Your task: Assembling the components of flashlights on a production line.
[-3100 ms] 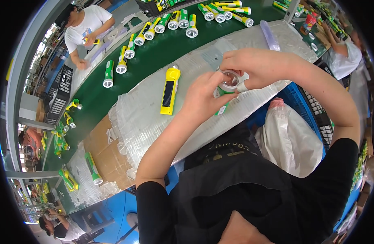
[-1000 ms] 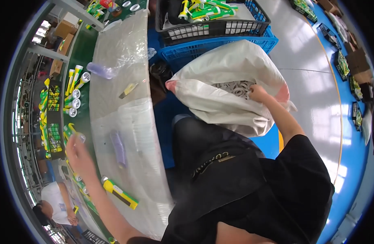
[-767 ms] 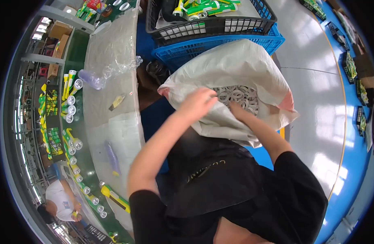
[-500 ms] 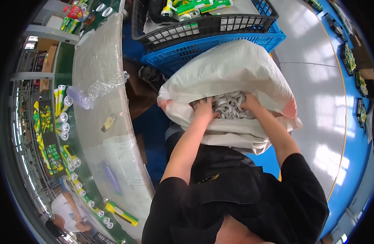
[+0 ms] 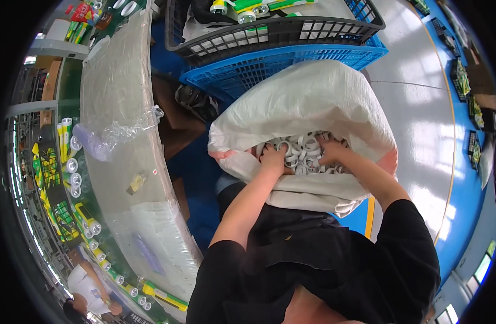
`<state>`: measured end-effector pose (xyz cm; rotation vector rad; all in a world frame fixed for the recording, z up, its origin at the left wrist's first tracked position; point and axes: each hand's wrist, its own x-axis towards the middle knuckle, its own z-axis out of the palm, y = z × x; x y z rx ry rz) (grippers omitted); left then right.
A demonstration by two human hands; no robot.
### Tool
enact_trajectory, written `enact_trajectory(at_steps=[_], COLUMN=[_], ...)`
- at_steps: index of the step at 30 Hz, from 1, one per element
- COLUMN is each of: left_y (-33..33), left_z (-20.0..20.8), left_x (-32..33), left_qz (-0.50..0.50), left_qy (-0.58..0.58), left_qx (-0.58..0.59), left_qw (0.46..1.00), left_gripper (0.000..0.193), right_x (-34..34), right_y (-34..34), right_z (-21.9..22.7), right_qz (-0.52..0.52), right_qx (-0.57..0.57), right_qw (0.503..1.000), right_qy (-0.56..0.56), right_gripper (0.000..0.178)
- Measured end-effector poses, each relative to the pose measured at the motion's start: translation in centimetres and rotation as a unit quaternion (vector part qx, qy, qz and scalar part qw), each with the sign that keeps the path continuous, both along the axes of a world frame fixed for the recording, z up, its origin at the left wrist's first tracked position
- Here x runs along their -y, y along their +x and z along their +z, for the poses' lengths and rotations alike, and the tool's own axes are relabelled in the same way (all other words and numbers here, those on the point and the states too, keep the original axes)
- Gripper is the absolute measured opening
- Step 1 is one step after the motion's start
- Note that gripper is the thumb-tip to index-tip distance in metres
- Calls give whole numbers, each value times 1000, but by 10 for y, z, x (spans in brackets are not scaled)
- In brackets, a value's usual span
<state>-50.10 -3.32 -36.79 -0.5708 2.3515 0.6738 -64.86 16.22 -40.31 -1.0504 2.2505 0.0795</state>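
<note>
A large white woven sack (image 5: 302, 97) with pinkish patches lies wide-mouthed in front of me. Inside it is a heap of white plastic rings (image 5: 303, 153). My left hand (image 5: 272, 160) reaches in over the near rim at the left side of the heap, fingers apart and touching the rings. On the heap's right side, my right hand (image 5: 333, 151) presses among the rings with its fingers spread. Some fingertips of both hands are hidden in the heap, and I see no ring clearly gripped.
Behind the sack, a black crate (image 5: 275, 40) holding green-and-yellow flashlights stands on a blue crate (image 5: 291, 53). At left runs a workbench (image 5: 118, 81) with clear plastic film (image 5: 124, 132) and more flashlights (image 5: 89, 218). Another person (image 5: 89, 286) sits at the far lower left.
The view has shifted slightly, so bench and sack sit differently in it. Both hands stay among the rings; the right fingers have moved a little over the heap.
</note>
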Motion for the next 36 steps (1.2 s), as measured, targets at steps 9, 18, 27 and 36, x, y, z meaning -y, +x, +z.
enact_trajectory(at_steps=[9, 18, 27, 36], left_y=[-6, 9, 22, 27], left_z=[-23, -42, -32, -59], left_x=[4, 10, 1, 16], left_qz=[-72, -77, -71, -101], left_qy=[39, 62, 89, 118], left_qx=[37, 67, 23, -21], left_qw=[996, 993, 993, 988], left_gripper=[90, 96, 102, 88], right_x=[3, 26, 29, 46], right_y=[12, 40, 53, 58], right_z=[-44, -45, -29, -26], right_qz=[-123, -89, -147, -142], right_qx=[191, 271, 332, 262], right_qw=[973, 955, 915, 943], right_qy=[-43, -83, -177, -151], right_gripper=[105, 96, 76, 63])
